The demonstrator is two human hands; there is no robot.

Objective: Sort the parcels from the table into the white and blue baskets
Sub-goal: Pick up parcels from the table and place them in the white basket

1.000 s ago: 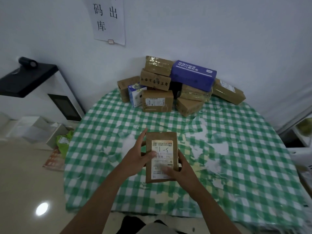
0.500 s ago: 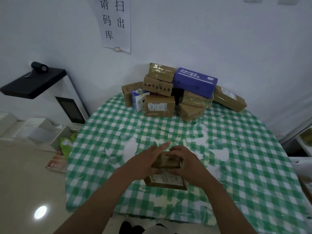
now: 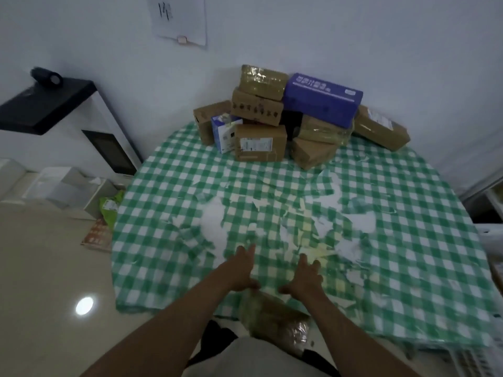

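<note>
A green-and-white checked tablecloth (image 3: 168, 186) lies under both hands. A brown parcel (image 3: 275, 319) sits below them. Beyond them brown boxes (image 3: 260, 142) surround a purple-blue box (image 3: 322, 99) and a white-and-blue carton (image 3: 224, 133).

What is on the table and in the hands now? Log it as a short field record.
left hand: open, fingers spread, holds nothing
right hand: open, fingers spread, holds nothing
taped parcel: blurred, below both hands at the table's near edge; contact cannot be told
parcel pile: at the far edge, against the wall
blue box: atop the pile
table: green checked cloth
baskets: not identifiable
</note>
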